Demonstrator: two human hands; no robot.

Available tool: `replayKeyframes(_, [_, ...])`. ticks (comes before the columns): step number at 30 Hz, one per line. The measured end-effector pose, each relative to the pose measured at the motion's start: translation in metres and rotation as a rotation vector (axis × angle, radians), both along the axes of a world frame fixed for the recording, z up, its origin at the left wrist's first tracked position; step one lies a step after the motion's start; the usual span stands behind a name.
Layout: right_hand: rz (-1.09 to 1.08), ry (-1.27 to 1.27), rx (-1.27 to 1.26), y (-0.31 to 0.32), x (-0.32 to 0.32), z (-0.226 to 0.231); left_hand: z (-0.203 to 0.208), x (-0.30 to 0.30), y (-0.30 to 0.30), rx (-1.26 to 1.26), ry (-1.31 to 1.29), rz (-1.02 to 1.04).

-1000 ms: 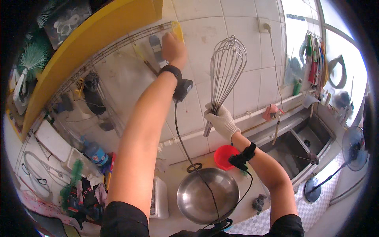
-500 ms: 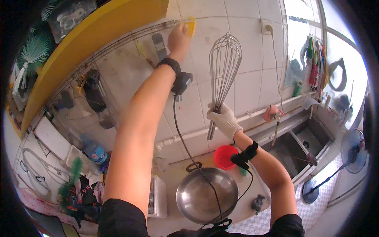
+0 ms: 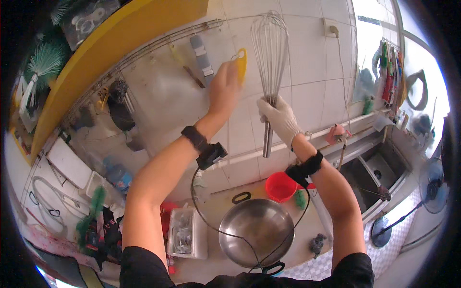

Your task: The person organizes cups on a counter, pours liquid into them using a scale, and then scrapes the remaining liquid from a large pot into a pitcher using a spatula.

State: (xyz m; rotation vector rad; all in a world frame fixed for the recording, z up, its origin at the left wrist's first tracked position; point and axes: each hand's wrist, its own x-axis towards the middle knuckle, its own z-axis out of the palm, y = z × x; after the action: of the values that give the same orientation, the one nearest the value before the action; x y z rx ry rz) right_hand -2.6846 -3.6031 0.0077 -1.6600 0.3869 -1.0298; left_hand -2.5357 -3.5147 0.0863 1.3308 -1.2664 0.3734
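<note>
blurred left hand (image 3: 224, 89), yellow item (image 3: 243, 66) partly hidden

A slim gap shows between the yellow utensil (image 3: 243, 66) and the whisk (image 3: 272, 60). On the surface (image 3: 303, 229), a bare strip lies between the pan (image 3: 264, 223) and the wiry clump (image 3: 317, 244) near the right edge; a red bowl (image 3: 281, 187) obstructs the far edge, a white container (image 3: 200, 235) the pan's left, and cables (image 3: 231, 234) hang across.
</note>
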Motion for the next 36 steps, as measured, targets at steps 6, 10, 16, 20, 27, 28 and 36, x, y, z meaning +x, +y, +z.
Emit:
replayKeyframes(6, [-0.041, 0.226, -0.137, 0.001, 0.035, 0.04, -0.018, -0.019, 0.059, 0.009, 0.299, -0.076])
replayKeyframes(10, [-0.087, 0.433, -0.219, -0.01, 0.063, 0.043, -0.026, -0.024, 0.093, 0.019, 0.484, -0.143])
replayKeyframes(16, [-0.221, 0.38, -0.235, -0.036, 0.1, 0.009, -0.034, -0.031, 0.134, 0.115, 0.51, -0.128])
replayKeyframes(20, [-0.196, 0.367, -0.261, -0.033, 0.105, 0.005, -0.035, -0.03, 0.146, 0.11, 0.526, -0.117])
replayKeyframes(27, [-0.434, 0.248, -0.327, -0.019, 0.104, -0.01, -0.031, -0.023, 0.153, 0.025, 0.545, -0.098])
replayKeyframes(28, [-0.532, 0.221, -0.381, -0.017, 0.102, -0.012, -0.031, -0.023, 0.153, 0.014, 0.538, -0.103])
replayKeyframes(36, [0.265, -0.137, 0.001, 0.147, 0.036, 0.035, -0.04, -0.016, 0.173, 0.024, 0.325, 0.039])
